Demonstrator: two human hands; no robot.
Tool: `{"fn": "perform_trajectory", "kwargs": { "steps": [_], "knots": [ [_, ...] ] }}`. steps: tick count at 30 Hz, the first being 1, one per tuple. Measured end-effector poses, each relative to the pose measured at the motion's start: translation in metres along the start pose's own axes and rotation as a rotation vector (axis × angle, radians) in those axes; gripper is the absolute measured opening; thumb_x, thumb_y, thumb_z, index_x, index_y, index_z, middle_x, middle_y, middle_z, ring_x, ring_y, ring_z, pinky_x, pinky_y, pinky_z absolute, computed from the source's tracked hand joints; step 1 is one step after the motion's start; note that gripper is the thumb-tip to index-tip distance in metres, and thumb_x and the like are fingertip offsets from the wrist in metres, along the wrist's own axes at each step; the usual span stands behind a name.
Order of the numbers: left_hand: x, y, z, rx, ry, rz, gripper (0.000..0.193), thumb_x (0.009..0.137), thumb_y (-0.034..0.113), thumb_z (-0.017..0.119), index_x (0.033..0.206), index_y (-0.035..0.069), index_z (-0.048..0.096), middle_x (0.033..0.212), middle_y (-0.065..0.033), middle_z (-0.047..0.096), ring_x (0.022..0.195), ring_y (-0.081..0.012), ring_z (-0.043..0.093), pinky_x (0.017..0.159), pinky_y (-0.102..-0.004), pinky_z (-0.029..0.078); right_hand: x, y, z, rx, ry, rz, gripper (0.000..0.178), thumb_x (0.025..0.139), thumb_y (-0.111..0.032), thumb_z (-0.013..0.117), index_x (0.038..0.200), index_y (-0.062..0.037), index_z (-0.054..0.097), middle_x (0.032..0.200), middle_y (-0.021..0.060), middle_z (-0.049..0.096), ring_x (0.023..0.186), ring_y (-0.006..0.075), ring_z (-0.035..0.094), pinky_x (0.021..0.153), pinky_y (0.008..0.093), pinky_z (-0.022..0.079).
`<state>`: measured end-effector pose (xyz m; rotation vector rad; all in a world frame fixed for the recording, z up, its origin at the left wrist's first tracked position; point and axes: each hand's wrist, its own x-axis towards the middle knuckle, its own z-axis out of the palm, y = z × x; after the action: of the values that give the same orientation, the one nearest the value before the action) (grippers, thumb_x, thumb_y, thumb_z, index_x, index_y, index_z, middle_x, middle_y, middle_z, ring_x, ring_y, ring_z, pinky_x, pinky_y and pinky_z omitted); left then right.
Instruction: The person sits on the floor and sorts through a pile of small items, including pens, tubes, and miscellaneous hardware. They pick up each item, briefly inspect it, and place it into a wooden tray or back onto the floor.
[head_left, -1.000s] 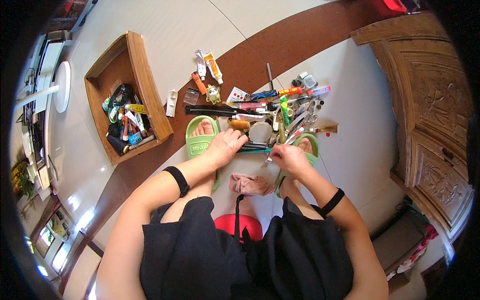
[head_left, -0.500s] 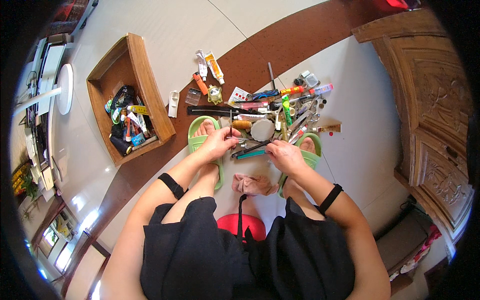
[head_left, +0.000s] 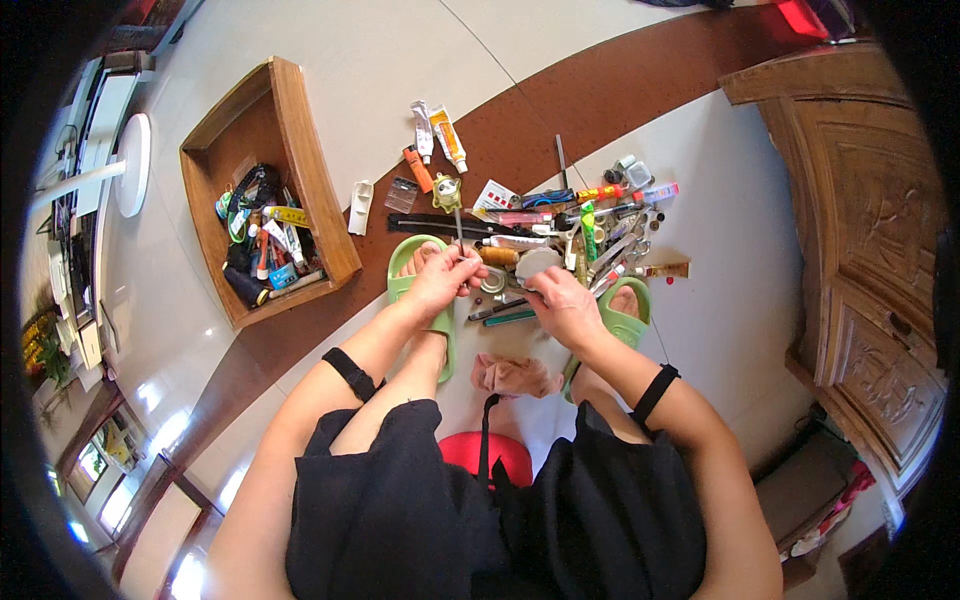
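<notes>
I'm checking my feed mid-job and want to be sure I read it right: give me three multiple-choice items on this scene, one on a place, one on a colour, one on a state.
1. Where does the wooden drawer lie?
A. On the floor to the person's left
B. On the person's lap
C. Against the carved cabinet on the right

2. What colour are the slippers?
A. Red
B. Green
C. Black

3. What is the left hand doing?
A. Resting flat on the floor
B. Hanging empty at the side
C. Pinching a thin metal tool

Answers:
1. A: the wooden drawer sits on the floor left of the pile of small items.
2. B: both slippers under the feet are light green.
3. C: the left hand grips the thin metal tool by its lower end, while the right hand holds a round grey thing.
</notes>
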<state>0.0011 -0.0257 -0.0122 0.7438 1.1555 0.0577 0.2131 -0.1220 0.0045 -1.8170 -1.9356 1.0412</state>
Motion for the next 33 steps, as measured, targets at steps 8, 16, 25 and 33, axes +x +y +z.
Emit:
{"fn": "perform_trajectory", "kwargs": {
  "steps": [8, 16, 25, 33],
  "knots": [
    [-0.010, 0.013, -0.001, -0.109, 0.052, -0.033, 0.024, 0.098, 0.033, 0.044, 0.097, 0.011, 0.054, 0.104, -0.0031, 0.065, 0.090, -0.0090, 0.060, 0.077, -0.0226, 0.047, 0.014, -0.007, -0.005, -0.148, 0.172, 0.031, 0.065, 0.069, -0.008, 0.072, 0.127, -0.0072, 0.043, 0.112, 0.0148, 0.049, 0.104, 0.0332, 0.050, 0.089, 0.0388, 0.045],
    [-0.015, 0.016, -0.002, -0.288, 0.041, -0.026, 0.016, 0.098, 0.025, 0.042, 0.102, 0.009, 0.044, 0.109, -0.0119, 0.061, 0.099, -0.0191, 0.060, 0.086, -0.0326, 0.048, 0.012, 0.017, -0.009, 0.805, 0.174, 0.463, 0.052, 0.078, -0.004, 0.067, 0.126, -0.0027, 0.047, 0.109, 0.0064, 0.059, 0.100, 0.0160, 0.056, 0.088, 0.0281, 0.045],
    [-0.017, 0.022, 0.000, -0.375, -0.035, -0.056, 0.008, 0.091, 0.009, 0.047, 0.099, 0.010, 0.046, 0.086, -0.0032, 0.057, 0.073, -0.0127, 0.059, 0.072, -0.0288, 0.051, 0.007, 0.025, -0.014, 1.401, 0.189, 0.721, 0.045, 0.083, -0.003, 0.062, 0.125, -0.0036, 0.046, 0.110, 0.0049, 0.059, 0.097, 0.0131, 0.058, 0.084, 0.0258, 0.047],
    [-0.019, 0.027, 0.022, -0.056, -0.073, -0.075, 0.017, 0.088, 0.023, 0.059, 0.099, 0.011, 0.056, 0.078, 0.0048, 0.056, 0.054, -0.0016, 0.043, 0.047, -0.0144, 0.033, 0.020, -0.002, -0.018, 1.611, 0.060, 0.673, 0.038, 0.085, -0.006, 0.061, 0.121, -0.0046, 0.048, 0.109, 0.0047, 0.059, 0.100, 0.0136, 0.058, 0.085, 0.0280, 0.048]
  ]
}}
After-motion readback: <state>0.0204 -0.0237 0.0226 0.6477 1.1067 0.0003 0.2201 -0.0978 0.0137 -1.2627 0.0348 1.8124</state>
